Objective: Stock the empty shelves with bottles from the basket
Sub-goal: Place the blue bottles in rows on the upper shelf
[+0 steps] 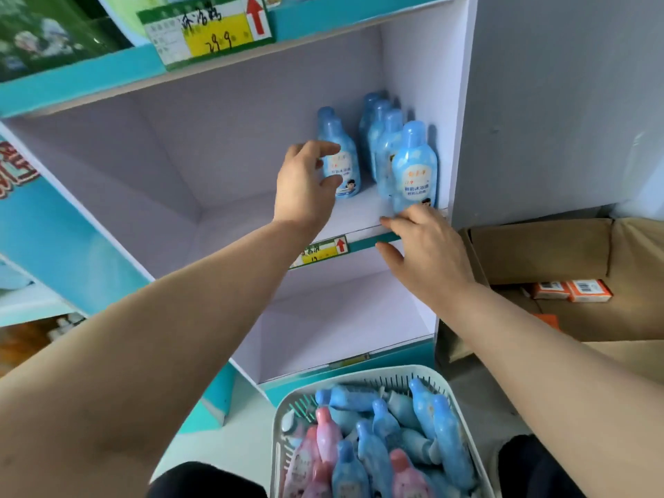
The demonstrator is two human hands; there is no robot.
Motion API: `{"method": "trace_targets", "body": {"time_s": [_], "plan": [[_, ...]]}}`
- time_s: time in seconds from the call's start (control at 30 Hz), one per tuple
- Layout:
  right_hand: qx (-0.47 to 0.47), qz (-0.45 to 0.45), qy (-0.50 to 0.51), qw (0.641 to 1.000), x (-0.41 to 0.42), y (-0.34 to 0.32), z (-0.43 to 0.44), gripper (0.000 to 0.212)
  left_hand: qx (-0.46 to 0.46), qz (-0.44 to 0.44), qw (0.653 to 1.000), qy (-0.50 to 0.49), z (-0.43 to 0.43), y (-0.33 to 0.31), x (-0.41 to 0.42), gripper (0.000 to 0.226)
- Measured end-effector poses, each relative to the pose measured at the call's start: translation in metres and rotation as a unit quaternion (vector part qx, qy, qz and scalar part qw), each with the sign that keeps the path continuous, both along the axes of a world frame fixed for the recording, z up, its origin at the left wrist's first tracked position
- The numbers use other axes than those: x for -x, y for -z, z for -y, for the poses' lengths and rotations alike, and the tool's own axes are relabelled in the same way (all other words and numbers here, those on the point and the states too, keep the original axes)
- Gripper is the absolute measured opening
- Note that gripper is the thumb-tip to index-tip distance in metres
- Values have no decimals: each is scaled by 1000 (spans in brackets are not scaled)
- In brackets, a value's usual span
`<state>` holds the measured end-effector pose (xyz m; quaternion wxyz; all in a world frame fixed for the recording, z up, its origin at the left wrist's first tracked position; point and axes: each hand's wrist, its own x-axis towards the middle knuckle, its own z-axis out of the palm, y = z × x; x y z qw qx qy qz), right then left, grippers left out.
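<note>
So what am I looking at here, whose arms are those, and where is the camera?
There is no machine here. The one picture comes from a camera worn on a person's head, looking forward and down, so the two bare arms are that person's own. The left hand has its grip round a blue bottle standing on the white shelf, beside a row of blue bottles. The right hand holds nothing; its straight fingers rest at the shelf's front edge. Below, a basket holds a heap of bottles, blue and pink.
</note>
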<state>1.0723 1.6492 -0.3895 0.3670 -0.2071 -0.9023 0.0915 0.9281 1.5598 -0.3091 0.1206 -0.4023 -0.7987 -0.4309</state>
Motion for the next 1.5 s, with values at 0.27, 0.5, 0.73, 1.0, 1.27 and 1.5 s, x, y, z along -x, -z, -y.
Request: {"method": "trace_targets", "body": {"time_s": [0.27,0.5,0.73,1.0,1.27,1.5], "plan": [[37,133,-25,990,-47,54,49,39,89,13,995,35,97,78,-60,28],[131,386,-63,911,-82,140,75,33,348,197,916,30,153,187,-81,33],[194,438,-62,875,-78,185,85,33,538,213,815,37,162,253,-92,42],[264,462,-42,846,-63,208,93,37,518,292,804,16,158,282,-105,27],[335,514,-33,789,-34,224,115,43,279,466,837,-62,182,269,-65,19],[332,538,15,775,-16,238,134,42,165,471,858,-123,185,263,-44,21]]}}
